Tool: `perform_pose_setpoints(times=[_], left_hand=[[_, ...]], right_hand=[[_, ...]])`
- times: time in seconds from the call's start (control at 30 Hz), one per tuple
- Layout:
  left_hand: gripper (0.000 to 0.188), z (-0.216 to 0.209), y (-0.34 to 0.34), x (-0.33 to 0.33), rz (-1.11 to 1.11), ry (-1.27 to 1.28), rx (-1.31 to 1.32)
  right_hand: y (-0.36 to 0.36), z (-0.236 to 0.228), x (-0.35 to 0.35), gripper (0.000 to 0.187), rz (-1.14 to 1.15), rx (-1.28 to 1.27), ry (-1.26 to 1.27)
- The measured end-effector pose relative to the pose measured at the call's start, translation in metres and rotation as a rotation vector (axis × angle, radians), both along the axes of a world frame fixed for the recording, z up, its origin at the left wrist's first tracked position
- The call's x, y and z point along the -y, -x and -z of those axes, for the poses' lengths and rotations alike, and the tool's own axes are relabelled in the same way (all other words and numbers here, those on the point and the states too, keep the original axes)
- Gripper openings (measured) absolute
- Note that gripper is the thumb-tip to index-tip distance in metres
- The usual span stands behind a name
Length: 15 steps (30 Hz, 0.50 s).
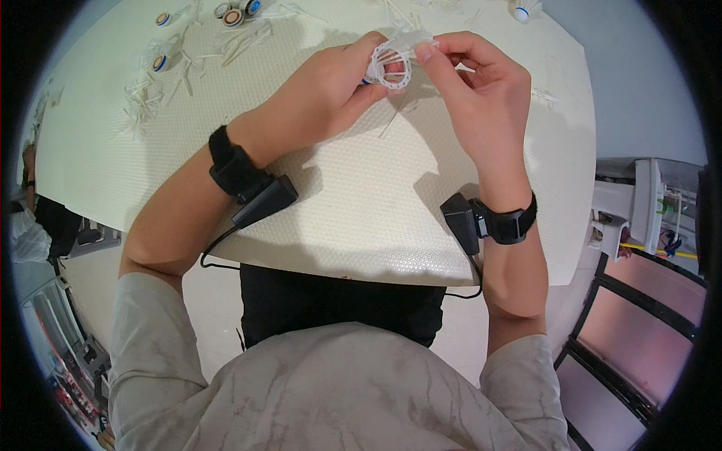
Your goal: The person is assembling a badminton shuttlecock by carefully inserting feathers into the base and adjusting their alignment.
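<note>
Over the far part of the table, my left hand (327, 90) is closed around a shuttlecock (408, 76). Its white skirt ring and thin shafts face up toward me; a bit of blue band shows by the fingers, and most of the base is hidden. My right hand (492, 86) pinches a whitish, translucent feather piece (411, 40) between thumb and forefinger at the skirt's upper right. Whether that piece is still joined to the shuttlecock, I cannot tell. Beneath my hands, a thin loose shaft (389, 125) lies on the table.
The white textured table (361, 225) carries several shuttlecock bases (159, 63) and piles of broken shafts (244, 43) at the far left. Another white shuttlecock (522, 13) lies far right, with scraps (544, 96) nearer. Black wrist devices (267, 201) trail cables. Someone's arm (30, 161) shows far left.
</note>
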<state>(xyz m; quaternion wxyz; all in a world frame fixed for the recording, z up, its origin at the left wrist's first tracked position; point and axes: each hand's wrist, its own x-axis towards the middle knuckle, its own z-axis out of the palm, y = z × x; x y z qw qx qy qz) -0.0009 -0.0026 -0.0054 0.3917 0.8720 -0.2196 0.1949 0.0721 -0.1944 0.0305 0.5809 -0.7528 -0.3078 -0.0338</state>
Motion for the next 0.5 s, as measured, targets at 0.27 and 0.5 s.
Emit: perform_pose_setpoints(times=[0.27, 0.5], left_hand=[[0.029, -0.0013, 0.0005, -0.0004, -0.007, 0.012, -0.034], [0.027, -0.0043, 0.0006, -0.0008, -0.108, 0.06, -0.136]], right_hand=[[-0.0013, 0.0016, 0.0, 0.014, -0.016, -0.031, -0.01], [-0.0034, -0.0067, -0.0024, 0.017, -0.026, -0.004, -0.032]])
